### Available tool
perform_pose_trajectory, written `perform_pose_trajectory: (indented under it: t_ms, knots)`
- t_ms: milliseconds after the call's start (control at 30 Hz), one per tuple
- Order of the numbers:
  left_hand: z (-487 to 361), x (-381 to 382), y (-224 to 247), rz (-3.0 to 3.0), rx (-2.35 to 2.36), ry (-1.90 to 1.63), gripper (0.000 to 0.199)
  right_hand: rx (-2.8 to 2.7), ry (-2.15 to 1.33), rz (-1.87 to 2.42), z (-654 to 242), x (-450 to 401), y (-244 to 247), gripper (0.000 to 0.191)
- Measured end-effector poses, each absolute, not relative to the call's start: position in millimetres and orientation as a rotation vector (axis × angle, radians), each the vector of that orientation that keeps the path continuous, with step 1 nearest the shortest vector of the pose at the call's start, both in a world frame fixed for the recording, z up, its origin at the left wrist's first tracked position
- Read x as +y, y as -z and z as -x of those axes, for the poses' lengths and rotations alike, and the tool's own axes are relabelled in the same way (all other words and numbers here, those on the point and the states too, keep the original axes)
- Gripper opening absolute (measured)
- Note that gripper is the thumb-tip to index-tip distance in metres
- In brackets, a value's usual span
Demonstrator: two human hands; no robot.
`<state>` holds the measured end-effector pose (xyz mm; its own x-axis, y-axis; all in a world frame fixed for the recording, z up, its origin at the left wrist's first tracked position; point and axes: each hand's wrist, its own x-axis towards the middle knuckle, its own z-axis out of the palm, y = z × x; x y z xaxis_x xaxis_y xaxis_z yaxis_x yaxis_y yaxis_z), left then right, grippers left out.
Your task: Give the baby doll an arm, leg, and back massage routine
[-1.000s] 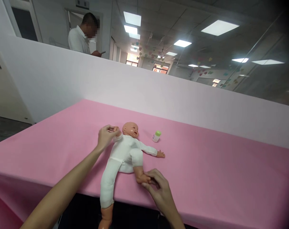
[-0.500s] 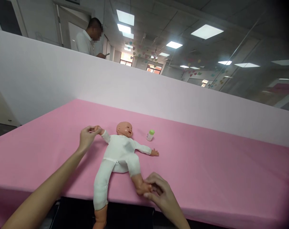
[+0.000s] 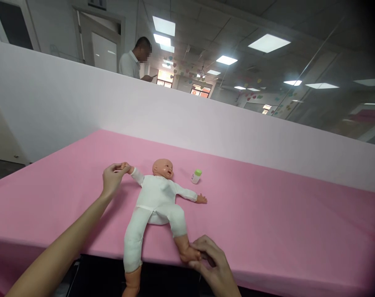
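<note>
"Fingers (image 3: 111, 176) doing what?"

"Grasping. On the pink tabletop (image 3: 268, 214), a baby doll (image 3: 156, 198) lies at the front edge; left hand (image 3: 113, 181) holds its hand, right hand (image 3: 214, 264) its foot. Green-capped bottle (image 3: 196, 176) stands beside its head."

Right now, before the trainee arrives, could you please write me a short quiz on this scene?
1. Which part of the baby doll does the left hand hold?
2. True or false: the right hand is holding the doll's head.
3. What small item sits on the pink tablecloth near the doll's head?

Key: 1. The doll's hand. 2. False: it holds the doll's foot. 3. A small white bottle with a green cap.
</note>
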<state>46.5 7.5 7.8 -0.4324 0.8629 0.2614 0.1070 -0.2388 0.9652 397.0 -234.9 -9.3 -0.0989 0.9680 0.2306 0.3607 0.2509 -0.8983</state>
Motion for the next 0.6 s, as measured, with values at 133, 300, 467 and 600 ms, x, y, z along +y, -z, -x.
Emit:
perform_pose_trajectory:
  t_ms: [133, 300, 467, 600]
  knots:
    - [-89, -4, -28, -1.401, 1.410, -1.687, 0.027, -1.649, -0.761, 1.257, -374, -203, -15, 0.027]
    - [-134, -15, -22, -1.676, 1.431, -1.515, 0.017, -1.731, -0.682, 1.239, -341, -165, -17, 0.021]
    - [-147, -15, -11, -1.759, 1.466, -1.365, 0.016, -1.694, -0.680, 1.227, -326, -144, -9, 0.022]
    - [-130, -11, -12, -1.611, 1.406, -1.444, 0.016, -1.669, -0.747, 1.230, -337, -154, -15, 0.021]
